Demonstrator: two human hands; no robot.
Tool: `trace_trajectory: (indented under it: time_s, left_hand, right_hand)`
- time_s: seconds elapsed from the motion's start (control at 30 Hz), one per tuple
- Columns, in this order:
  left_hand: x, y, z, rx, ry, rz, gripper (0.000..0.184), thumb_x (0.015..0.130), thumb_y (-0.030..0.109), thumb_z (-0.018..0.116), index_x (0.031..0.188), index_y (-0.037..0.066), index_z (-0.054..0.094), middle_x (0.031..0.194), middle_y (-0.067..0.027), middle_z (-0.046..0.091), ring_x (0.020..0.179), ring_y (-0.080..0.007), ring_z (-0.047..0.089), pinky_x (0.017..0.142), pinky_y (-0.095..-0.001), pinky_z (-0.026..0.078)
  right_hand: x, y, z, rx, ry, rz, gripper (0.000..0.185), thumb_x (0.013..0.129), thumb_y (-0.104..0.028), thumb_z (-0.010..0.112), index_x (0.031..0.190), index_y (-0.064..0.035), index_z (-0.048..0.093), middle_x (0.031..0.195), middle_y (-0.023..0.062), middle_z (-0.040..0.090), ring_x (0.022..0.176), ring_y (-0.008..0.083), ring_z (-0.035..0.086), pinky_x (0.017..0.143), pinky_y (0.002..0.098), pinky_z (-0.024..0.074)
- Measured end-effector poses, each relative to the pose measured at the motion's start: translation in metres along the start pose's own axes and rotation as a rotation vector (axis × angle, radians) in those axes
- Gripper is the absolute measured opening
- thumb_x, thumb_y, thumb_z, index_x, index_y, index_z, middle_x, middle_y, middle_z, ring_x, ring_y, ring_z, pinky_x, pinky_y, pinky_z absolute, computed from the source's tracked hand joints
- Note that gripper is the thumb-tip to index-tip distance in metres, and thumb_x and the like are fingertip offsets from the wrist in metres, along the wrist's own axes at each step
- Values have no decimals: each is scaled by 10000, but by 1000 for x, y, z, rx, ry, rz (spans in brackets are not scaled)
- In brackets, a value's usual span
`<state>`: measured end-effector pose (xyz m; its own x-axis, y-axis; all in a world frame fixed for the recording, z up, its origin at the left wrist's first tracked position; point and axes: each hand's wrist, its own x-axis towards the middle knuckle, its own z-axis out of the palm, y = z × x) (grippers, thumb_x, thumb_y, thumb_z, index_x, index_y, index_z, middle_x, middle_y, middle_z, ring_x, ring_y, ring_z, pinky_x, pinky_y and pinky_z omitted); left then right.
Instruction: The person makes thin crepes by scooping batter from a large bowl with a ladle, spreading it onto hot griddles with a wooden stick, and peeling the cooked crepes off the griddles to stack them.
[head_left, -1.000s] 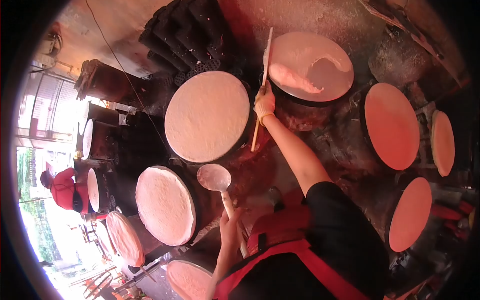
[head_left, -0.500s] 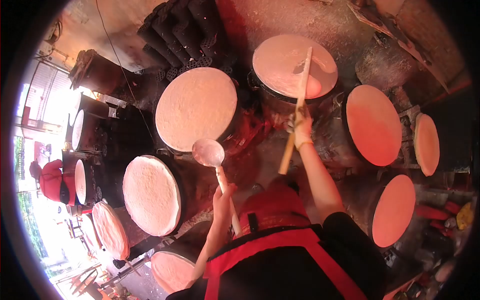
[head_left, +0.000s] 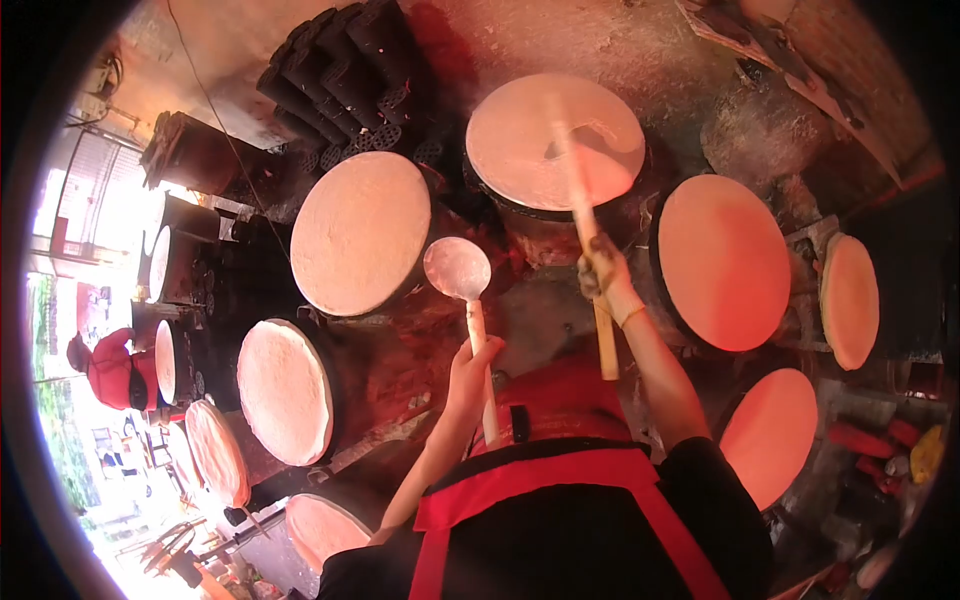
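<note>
My left hand (head_left: 468, 378) is closed round the pale handle of a ladle (head_left: 458, 268). The ladle's bowl hangs beside the right edge of a round griddle (head_left: 362, 235) covered with a pale, thin sheet of batter. In my right hand (head_left: 608, 275) is a long wooden spreader (head_left: 577, 180), blurred by motion at its far end. That end lies across the batter on another round griddle (head_left: 505, 130), where a darker patch shows right of the stick. A yellowish lower end of the spreader sticks out below my fist.
More round griddles with pale sheets stand around me: a griddle (head_left: 725, 262) on the right, another (head_left: 770, 438) below it, and a griddle (head_left: 285, 392) on the left. Perforated black coal briquettes (head_left: 350, 75) are stacked behind. A person in red (head_left: 118, 370) is at far left.
The spreader's far end has swept left across the batter. My left hand has carried the ladle right, off the left griddle's lower edge. The whole view has shifted slightly.
</note>
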<state>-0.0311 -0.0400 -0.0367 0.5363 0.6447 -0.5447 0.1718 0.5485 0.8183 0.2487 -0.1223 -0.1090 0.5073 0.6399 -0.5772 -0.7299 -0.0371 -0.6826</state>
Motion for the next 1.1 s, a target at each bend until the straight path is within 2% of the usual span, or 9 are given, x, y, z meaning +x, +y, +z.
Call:
trace_trajectory:
  time_s: [0.1,0.3,0.43,0.53,0.63,0.83,0.9,1.0,1.1]
  left_hand:
    - [2,4,31,-2,2,21,188,925,230,640,983,52,627,801,42,519,777,-53,472,690,-224,363]
    - [-1,6,76,-72,42,-57,194,950,233,623,1031,66,566,707,51,447,572,-54,429,480,-212,323]
    - [-1,22,87,-156,-28,-95,207,955,220,618,1065,72,523,669,36,422,444,-61,361,367,-208,259]
    - [4,39,89,-151,6,-115,165,961,202,599,1028,83,506,657,35,413,431,-54,341,364,-213,252]
    - [18,44,67,-201,-47,-158,139,966,180,575,1001,83,481,674,24,419,463,-67,378,385,-227,288]
    - [50,51,59,-209,-104,-87,140,978,161,552,950,72,447,759,-11,453,545,-89,432,436,-246,346]
    - [50,54,52,-201,-132,-117,128,979,158,553,956,78,456,762,-5,457,549,-79,425,427,-226,331]
    - [58,66,41,-190,-193,-173,96,976,150,556,990,87,485,763,8,460,548,-63,406,414,-189,300]
    - [63,66,31,-168,-218,-211,94,974,144,552,1009,80,491,763,10,457,539,-57,390,408,-178,278]
  right_hand:
    - [-7,-12,-54,-36,-206,142,216,987,-191,511,1199,-232,498,669,10,488,414,100,366,362,252,276]
    - [79,-83,-87,-353,153,-219,387,988,-310,503,1375,-302,494,622,-6,500,370,111,355,348,295,294]
    - [126,-69,-39,-878,380,-731,442,979,-230,462,1418,-177,449,1025,333,595,961,474,602,779,471,484]
    - [104,-63,-32,-924,50,-716,396,982,-198,554,1343,-36,545,1052,6,634,799,93,541,712,242,466]
    - [56,-63,-28,-443,253,-918,448,988,-132,512,1397,36,439,1391,103,537,1252,196,516,1056,285,377]
    - [61,-25,13,-304,182,-320,447,988,-197,549,1427,-154,479,1005,-14,652,554,62,455,447,251,365]
    - [30,-47,17,-350,166,-210,428,985,-179,548,1401,-91,503,1130,32,657,665,64,543,531,225,429]
    - [36,-27,-12,36,331,-454,400,976,-233,573,1375,-229,538,573,-92,357,389,38,294,360,226,244]
    - [26,-2,14,-81,329,-298,393,983,-202,562,1371,-266,550,768,-73,544,420,48,350,363,221,263]
